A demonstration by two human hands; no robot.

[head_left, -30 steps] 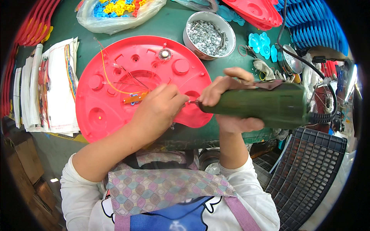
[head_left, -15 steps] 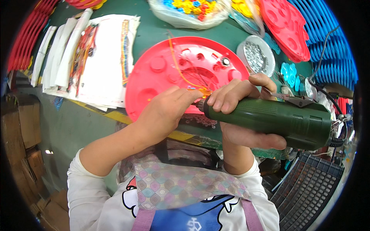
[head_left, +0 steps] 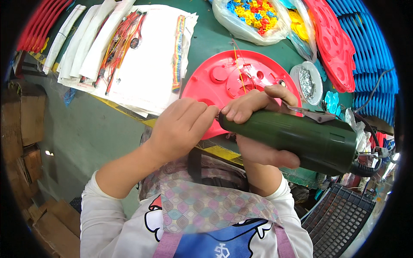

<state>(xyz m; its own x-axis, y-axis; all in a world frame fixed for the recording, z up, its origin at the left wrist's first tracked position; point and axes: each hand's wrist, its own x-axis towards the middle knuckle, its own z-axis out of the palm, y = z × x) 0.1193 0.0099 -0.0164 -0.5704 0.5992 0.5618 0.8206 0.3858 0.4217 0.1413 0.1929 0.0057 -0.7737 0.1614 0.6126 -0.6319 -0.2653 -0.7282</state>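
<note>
My right hand point(head_left: 249, 107) is wrapped round a dark green electric screwdriver point(head_left: 297, 137), which lies nearly level with its nose pointing left. Along its top runs a metal lever point(head_left: 316, 114). My left hand point(head_left: 183, 124) is closed at the screwdriver's nose, its fingertips pressed together by the bit; whatever they pinch is hidden. Beneath both hands, a round red plastic part point(head_left: 275, 64) with moulded hollows rests at the table's near edge. Thin yellow and red wires point(head_left: 239, 71) rise from its middle. A small round metal piece point(head_left: 282, 82) sits near its right rim.
White sheets point(head_left: 152, 56) with bundled wires point(head_left: 122, 47) lie left. Behind are a bag point(head_left: 221, 17) of small coloured pieces point(head_left: 258, 15) and red moulded parts point(head_left: 331, 47). A bowl point(head_left: 318, 73) of screws, blue stacked parts point(head_left: 370, 56) and a black crate point(head_left: 340, 219) are right.
My view has swung left, so the table things sit further right. My left hand has closed in at the screwdriver's nose; the orange piece seen there before is now hidden.
</note>
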